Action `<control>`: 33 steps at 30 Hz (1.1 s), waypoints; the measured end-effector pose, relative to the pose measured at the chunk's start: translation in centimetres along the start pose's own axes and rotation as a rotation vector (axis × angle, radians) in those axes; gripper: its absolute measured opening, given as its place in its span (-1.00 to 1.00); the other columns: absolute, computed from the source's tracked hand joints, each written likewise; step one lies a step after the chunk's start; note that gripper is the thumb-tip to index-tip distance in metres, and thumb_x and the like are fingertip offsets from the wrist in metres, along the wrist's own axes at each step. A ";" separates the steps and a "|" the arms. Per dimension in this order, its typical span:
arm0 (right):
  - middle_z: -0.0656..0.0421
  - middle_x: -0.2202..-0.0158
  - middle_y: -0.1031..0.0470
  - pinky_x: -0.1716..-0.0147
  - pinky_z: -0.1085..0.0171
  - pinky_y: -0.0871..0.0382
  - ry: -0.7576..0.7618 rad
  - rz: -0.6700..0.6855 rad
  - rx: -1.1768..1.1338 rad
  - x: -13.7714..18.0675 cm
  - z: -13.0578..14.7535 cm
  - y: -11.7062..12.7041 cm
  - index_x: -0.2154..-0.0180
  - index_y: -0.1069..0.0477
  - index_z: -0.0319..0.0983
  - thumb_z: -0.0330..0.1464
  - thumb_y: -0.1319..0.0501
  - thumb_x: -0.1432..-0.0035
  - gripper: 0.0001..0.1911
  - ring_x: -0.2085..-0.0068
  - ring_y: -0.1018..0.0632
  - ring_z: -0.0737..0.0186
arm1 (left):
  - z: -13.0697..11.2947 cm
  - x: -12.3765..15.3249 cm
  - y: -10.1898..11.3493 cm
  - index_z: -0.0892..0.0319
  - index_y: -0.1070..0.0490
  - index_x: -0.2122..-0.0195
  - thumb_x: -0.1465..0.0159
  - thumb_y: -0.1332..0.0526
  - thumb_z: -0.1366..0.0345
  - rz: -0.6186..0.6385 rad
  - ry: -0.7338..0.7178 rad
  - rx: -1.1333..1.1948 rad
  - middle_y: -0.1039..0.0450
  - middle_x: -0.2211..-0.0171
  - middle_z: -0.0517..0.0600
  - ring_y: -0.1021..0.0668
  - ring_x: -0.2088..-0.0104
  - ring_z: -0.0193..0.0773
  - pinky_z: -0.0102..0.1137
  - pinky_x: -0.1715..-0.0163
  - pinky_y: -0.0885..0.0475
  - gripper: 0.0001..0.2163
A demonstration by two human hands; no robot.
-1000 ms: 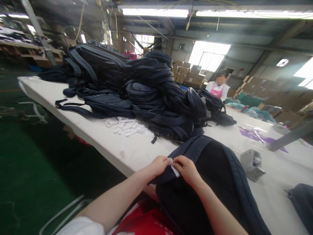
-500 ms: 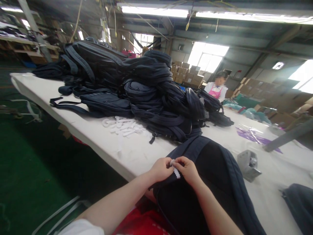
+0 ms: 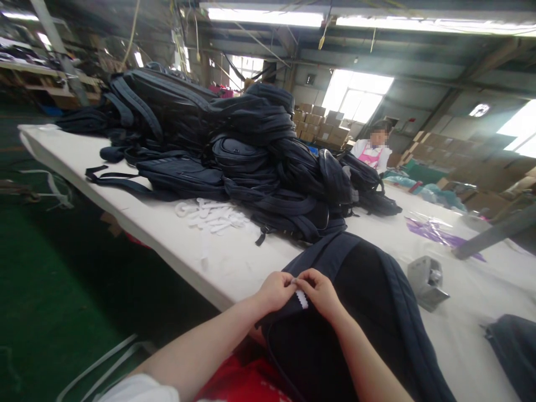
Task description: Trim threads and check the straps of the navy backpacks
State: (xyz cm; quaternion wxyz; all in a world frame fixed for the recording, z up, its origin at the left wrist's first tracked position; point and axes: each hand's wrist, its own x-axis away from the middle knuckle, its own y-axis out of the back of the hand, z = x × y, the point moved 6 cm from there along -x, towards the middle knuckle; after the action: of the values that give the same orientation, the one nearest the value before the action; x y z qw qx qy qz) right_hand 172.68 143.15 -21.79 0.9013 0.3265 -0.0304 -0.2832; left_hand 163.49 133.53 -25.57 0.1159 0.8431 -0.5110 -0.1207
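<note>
A dark navy backpack (image 3: 368, 290) lies on the white table in front of me, reaching past its near edge. Over its left side, my left hand (image 3: 276, 289) and my right hand (image 3: 317, 287) meet with their fingertips pinched together. Between them is a small white strip with a zigzag edge (image 3: 302, 299), which hangs down against the dark fabric. Both hands are closed on its upper end; the fingers hide how it is fixed there. A pile of similar white strips (image 3: 213, 216) lies on the table beyond my left hand.
A big heap of navy backpacks (image 3: 234, 151) covers the table's far side. Right of my backpack stands a grey metal box-like holder (image 3: 427, 282), with purple plastic film (image 3: 433, 230) behind it. Another dark bag (image 3: 513, 349) lies at right. A person in a pink apron (image 3: 371, 153) is behind the heap.
My fingertips have drawn closer over the upper end of the white strip, covering more of it. The backpack and the heap have stayed in place.
</note>
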 end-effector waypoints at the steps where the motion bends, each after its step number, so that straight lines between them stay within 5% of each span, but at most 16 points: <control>1: 0.18 0.42 -0.49 0.34 0.25 -0.36 0.031 -0.004 0.017 0.1 0.3 0.0 0.42 -0.45 -0.19 -0.21 -0.23 -0.12 -0.80 0.36 -0.48 0.20 | 0.0 0.0 0.1 0.21 -0.37 0.56 -0.22 -0.08 0.11 -0.014 0.000 -0.040 -0.25 0.63 -0.11 -0.29 0.56 -0.35 -0.44 0.54 -0.11 -0.68; 10: 0.16 0.37 -0.46 0.25 0.25 -0.37 0.257 -0.037 0.119 1.0 2.6 -0.4 0.43 -0.43 -0.19 -0.33 -0.16 -0.20 -0.83 0.30 -0.50 0.20 | -0.5 0.2 -0.3 0.20 -0.44 0.45 -0.25 0.02 0.32 -0.068 0.030 -0.337 -0.55 0.41 0.07 -0.54 0.35 -0.18 -0.35 0.35 -0.31 -0.73; 18: 0.17 0.43 -0.52 0.37 0.27 -0.37 -0.003 0.003 0.072 0.6 0.1 0.1 0.39 -0.48 -0.21 -0.22 -0.18 -0.15 -0.79 0.38 -0.50 0.21 | -1.8 1.7 -0.6 0.18 -0.41 0.40 -0.29 0.01 0.26 -0.105 -0.077 -0.577 -0.54 0.37 0.10 -0.58 0.31 -0.08 -0.29 0.34 -0.38 -0.75; 23: 0.19 0.51 -0.47 0.41 0.29 -0.31 -0.044 0.052 0.098 0.3 -0.1 -0.2 0.49 -0.45 -0.22 -0.22 -0.19 -0.13 -0.75 0.43 -0.47 0.24 | -2.5 2.3 -0.8 0.16 -0.40 0.33 -0.27 -0.01 0.30 -0.048 -0.161 -0.549 -0.54 0.32 0.06 -0.57 0.26 -0.11 -0.29 0.27 -0.41 -0.81; 27: 0.20 0.52 -0.46 0.42 0.29 -0.28 -0.010 -0.031 0.129 0.5 0.3 0.0 0.51 -0.43 -0.21 -0.21 -0.19 -0.15 -0.73 0.44 -0.45 0.25 | -3.0 3.2 -1.1 0.17 -0.36 0.22 -0.25 -0.02 0.35 0.013 -0.263 -0.583 -0.52 0.26 0.06 -0.55 0.23 -0.12 -0.29 0.22 -0.42 -0.83; 33: 0.20 0.51 -0.44 0.37 0.30 -0.29 0.143 -0.162 0.113 1.4 2.8 1.0 0.53 -0.37 -0.20 -0.23 -0.16 -0.20 -0.71 0.43 -0.46 0.27 | -2.6 3.1 -1.4 0.16 -0.38 0.31 -0.27 0.01 0.40 0.170 -0.282 -0.640 -0.50 0.32 0.02 -0.54 0.27 -0.17 -0.34 0.25 -0.39 -0.82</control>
State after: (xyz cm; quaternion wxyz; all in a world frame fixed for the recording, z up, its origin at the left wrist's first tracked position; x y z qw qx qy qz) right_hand 173.63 141.44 -19.19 0.8555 0.3975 0.0442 -0.3288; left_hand 166.88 131.65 -23.83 0.3120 0.6936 -0.5267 -0.3797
